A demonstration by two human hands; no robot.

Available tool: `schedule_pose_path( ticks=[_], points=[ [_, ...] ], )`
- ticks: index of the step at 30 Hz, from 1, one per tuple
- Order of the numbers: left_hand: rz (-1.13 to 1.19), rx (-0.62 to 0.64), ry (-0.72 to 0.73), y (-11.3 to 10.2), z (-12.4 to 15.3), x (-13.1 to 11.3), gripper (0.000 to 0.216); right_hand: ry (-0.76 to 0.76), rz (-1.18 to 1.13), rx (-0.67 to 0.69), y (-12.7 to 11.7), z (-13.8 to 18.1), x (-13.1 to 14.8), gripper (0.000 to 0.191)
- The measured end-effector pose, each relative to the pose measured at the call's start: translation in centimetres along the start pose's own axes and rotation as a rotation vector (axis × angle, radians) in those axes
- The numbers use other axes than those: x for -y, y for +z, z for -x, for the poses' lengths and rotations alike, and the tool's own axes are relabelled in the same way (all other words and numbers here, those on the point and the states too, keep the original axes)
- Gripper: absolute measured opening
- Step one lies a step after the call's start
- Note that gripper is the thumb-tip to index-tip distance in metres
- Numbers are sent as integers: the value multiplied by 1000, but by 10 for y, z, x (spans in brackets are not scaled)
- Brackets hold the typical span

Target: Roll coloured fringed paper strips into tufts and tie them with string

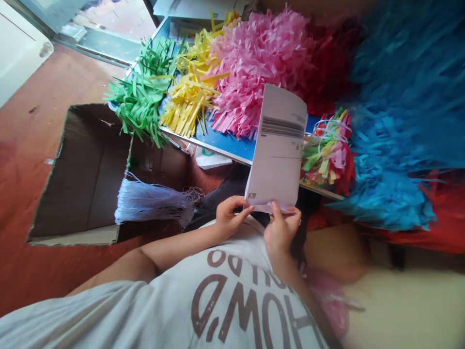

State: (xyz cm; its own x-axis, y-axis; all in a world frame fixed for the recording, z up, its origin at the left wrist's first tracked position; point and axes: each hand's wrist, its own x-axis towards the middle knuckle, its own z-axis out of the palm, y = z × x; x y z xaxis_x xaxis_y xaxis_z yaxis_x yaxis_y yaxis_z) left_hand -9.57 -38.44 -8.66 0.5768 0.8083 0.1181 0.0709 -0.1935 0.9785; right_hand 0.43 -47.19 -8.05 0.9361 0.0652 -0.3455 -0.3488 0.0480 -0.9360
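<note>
A white printed sheet of paper (278,150) stands up from my two hands, slightly curved, its near edge folded over. My left hand (234,213) pinches the near left corner between thumb and fingers. At the near right corner, my right hand (282,228) grips the same edge, thumb on top. Just beyond the paper lie pink paper strips (261,53) in a big heap. To the right of the sheet sits a tied bundle of mixed-colour strips (329,150).
Green strips (145,92) and yellow strips (192,92) lie on the blue table (232,145); blue strips (392,169) are heaped at right. An open cardboard box (83,174) stands on the floor at left, with white strings (152,201) draped over its edge.
</note>
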Motion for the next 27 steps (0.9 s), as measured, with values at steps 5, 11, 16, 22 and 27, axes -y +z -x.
schedule_pose_path(
  ticks=[5,11,16,22,27],
  points=[
    [-19,-5,54,-2,-1,-4,18,-32,-47,13,-1,-1,-2,51],
    [1,1,46,1,2,-6,18,-118,35,25,-2,-4,-7,50],
    [381,-33,-291,2,-4,-7,41,-274,122,28,-3,-2,2,46],
    [459,47,-237,-13,-8,-16,26,-296,165,110,-14,-2,16,72],
    [398,124,-160,-11,-3,-18,27,-339,322,-3,-17,7,20,55]
  ],
)
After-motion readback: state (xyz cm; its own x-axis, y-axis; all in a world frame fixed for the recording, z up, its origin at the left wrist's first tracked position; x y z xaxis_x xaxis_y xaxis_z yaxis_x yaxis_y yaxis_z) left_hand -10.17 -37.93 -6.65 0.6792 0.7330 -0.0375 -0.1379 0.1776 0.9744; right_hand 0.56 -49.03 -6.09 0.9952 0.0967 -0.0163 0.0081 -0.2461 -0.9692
